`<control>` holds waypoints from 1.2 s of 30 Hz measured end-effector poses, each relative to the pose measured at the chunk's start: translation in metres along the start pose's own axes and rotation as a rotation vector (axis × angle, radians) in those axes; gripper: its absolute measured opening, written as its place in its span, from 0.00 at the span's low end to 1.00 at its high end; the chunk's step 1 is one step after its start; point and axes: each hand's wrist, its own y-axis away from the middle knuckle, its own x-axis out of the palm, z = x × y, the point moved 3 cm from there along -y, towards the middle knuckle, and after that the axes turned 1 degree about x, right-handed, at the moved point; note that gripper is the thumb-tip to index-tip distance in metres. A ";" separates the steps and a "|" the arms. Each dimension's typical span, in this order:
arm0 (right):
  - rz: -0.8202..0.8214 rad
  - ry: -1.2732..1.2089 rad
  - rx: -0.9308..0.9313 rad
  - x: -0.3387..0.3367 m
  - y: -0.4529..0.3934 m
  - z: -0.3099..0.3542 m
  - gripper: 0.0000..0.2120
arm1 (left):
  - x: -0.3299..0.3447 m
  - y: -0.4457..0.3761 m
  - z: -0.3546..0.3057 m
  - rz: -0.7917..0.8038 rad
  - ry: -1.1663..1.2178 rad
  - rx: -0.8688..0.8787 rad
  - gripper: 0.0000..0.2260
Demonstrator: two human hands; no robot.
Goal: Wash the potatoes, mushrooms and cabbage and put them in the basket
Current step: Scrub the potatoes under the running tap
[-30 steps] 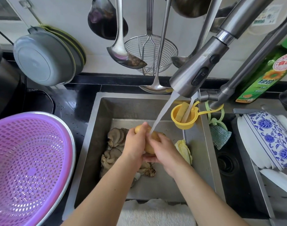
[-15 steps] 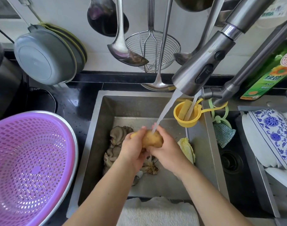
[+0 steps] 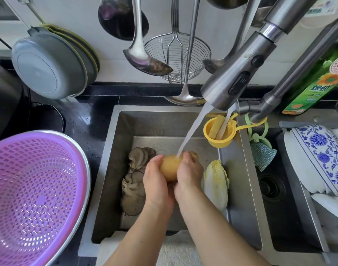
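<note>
A yellow potato point(image 3: 169, 167) is held between both hands over the steel sink point(image 3: 116, 143), right where the water stream from the faucet point(image 3: 239, 73) lands. My left hand point(image 3: 156, 181) grips its left side and my right hand point(image 3: 189, 171) curls over its right side. Grey oyster mushrooms point(image 3: 134, 181) lie on the sink floor to the left of my hands. A pale cabbage point(image 3: 216, 181) lies to the right. The purple basket point(image 3: 33, 191) stands on the counter at the left, with nothing in it.
Ladles and a wire skimmer point(image 3: 177, 52) hang on the wall above the sink. A yellow holder point(image 3: 220, 131) clips to the sink's right rim. Blue-patterned dishes point(image 3: 321, 156) lie in the rack at right, grey bowls point(image 3: 51, 66) hang at back left. A white towel point(image 3: 173, 250) drapes over the front edge.
Both hands have turned the potato under the running water, so more of its yellow skin shows between them. The view has tilted slightly downward.
</note>
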 end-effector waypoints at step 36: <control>0.077 -0.132 0.220 -0.012 -0.003 -0.003 0.11 | -0.005 -0.001 -0.003 0.125 -0.714 0.828 0.13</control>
